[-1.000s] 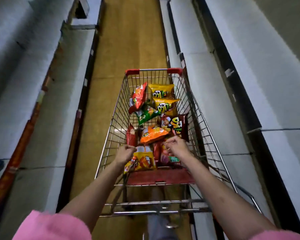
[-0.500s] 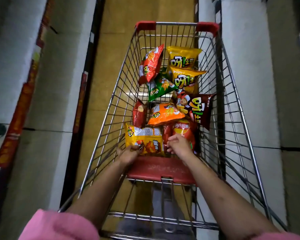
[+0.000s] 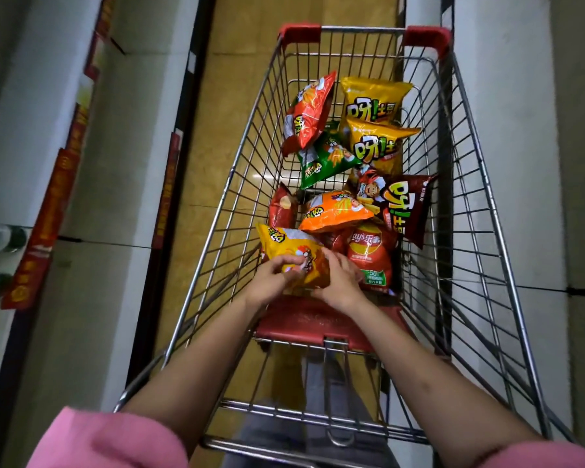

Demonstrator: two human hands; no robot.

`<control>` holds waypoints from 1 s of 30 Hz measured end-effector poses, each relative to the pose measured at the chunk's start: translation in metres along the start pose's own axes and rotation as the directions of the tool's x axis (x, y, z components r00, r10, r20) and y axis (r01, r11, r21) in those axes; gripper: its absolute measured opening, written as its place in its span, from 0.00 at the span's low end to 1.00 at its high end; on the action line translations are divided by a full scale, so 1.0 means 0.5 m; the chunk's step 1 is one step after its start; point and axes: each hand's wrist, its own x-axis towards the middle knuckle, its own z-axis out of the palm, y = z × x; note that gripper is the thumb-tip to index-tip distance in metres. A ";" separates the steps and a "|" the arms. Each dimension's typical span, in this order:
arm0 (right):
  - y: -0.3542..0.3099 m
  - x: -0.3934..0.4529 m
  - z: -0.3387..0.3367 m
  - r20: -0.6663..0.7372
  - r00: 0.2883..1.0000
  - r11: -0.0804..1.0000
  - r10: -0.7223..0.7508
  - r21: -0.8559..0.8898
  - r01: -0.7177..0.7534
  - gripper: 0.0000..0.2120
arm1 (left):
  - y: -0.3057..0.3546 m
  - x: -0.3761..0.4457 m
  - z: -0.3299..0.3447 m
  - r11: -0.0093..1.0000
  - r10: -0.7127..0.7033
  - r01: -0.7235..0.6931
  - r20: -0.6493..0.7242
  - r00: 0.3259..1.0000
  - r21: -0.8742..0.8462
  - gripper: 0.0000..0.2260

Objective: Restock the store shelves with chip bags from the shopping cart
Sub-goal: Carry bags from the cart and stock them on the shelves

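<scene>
The red chip bag (image 3: 368,256) nearest the cart's red flap carries the Lay's roundel — "ay's" and the characters 乐事 can be read, the first letter cut off — and below it a small green patch with "-50". Two yellow bags (image 3: 374,103) at the far end bear a big 呀! followed by 土豆; the dark brown bag (image 3: 399,207) shows the same 呀!土豆 running down its side. Print on the remaining bags and on the red shelf strips (image 3: 44,228) is too blurred to make out.

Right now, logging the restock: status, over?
Left hand and right hand both grip yellow chip bag, still in cart. Red Lay's bag alongside. Nothing blocking.
</scene>
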 end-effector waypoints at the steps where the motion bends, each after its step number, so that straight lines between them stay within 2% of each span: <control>1: -0.002 -0.002 0.002 0.012 1.000 1.000 0.001 -0.031 -0.001 0.44 | 0.013 -0.006 0.006 0.999 0.025 -0.024 0.025 0.999 -0.040 0.11; 3: 0.001 -0.001 0.006 -0.027 1.000 1.000 0.011 -0.025 -0.012 0.44 | 0.032 -0.016 0.016 0.989 0.059 -0.049 0.068 0.996 -0.140 0.10; 5: 0.007 0.007 0.000 -0.137 0.990 0.999 0.029 0.025 -0.026 0.36 | 0.037 -0.019 0.016 0.971 0.098 -0.076 0.085 0.992 -0.229 0.12; 7: 0.014 0.015 -0.011 -0.204 0.978 0.998 0.044 0.042 -0.036 0.28 | 0.035 -0.013 0.012 0.948 0.138 -0.125 0.027 0.990 -0.291 0.17; 9: 0.018 0.017 -0.018 -0.185 0.982 0.996 0.035 0.084 -0.020 0.25 | 0.034 -0.007 0.009 0.927 0.174 -0.198 -0.103 0.979 -0.318 0.21; 12: 0.014 0.011 -0.020 -0.159 0.986 0.984 0.053 0.176 -0.024 0.27 | 0.044 -0.010 0.011 0.913 0.205 -0.283 -0.269 0.941 -0.294 0.22; 15: 0.005 0.013 -0.020 -0.158 0.977 0.927 0.146 0.368 -0.079 0.37 | 0.037 0.000 -0.007 0.913 0.116 -0.231 -0.327 0.938 -0.338 0.23; 17: 0.012 0.021 -0.023 -0.129 0.969 0.859 0.209 0.498 -0.119 0.41 | 0.036 0.008 -0.021 0.948 0.048 -0.134 -0.287 0.957 -0.287 0.24; 19: 0.008 0.016 -0.030 -0.092 0.973 0.817 0.213 0.563 -0.126 0.32 | 0.031 0.015 -0.026 0.967 0.021 -0.061 -0.162 0.987 -0.247 0.26; 21: 0.010 0.019 -0.029 -0.053 0.978 0.791 0.201 0.598 -0.130 0.29 | 0.028 0.018 -0.033 0.981 0.005 -0.009 -0.019 1.000 -0.195 0.32; 22: 0.010 0.020 -0.026 -0.029 0.980 0.788 0.198 0.599 -0.142 0.32 | 0.028 0.020 -0.033 0.989 -0.013 0.018 0.034 0.999 -0.149 0.34; 24: 0.015 0.025 -0.015 0.003 0.981 0.772 0.195 0.616 -0.155 0.46 | 0.023 0.025 -0.037 0.993 -0.046 0.055 0.086 0.995 -0.104 0.35; 25: 0.021 0.033 -0.014 0.029 0.975 0.737 0.219 0.650 -0.185 0.52 | 0.019 0.028 -0.038 0.986 -0.072 0.085 0.089 0.993 -0.141 0.32; 26: 0.019 0.037 -0.016 0.053 0.970 0.688 0.237 0.696 -0.206 0.53 | 0.019 0.025 -0.040 0.975 -0.091 0.105 0.082 0.993 -0.196 0.26; 28: 0.006 0.038 -0.027 0.027 0.975 0.633 0.220 0.756 -0.164 0.38 | 0.005 0.031 -0.047 0.955 -0.143 0.153 0.057 0.988 -0.255 0.20; 30: 0.009 0.059 -0.032 -0.003 0.989 0.645 0.146 0.758 -0.093 0.27 | -0.008 0.033 -0.057 0.939 -0.185 0.198 0.075 0.980 -0.282 0.31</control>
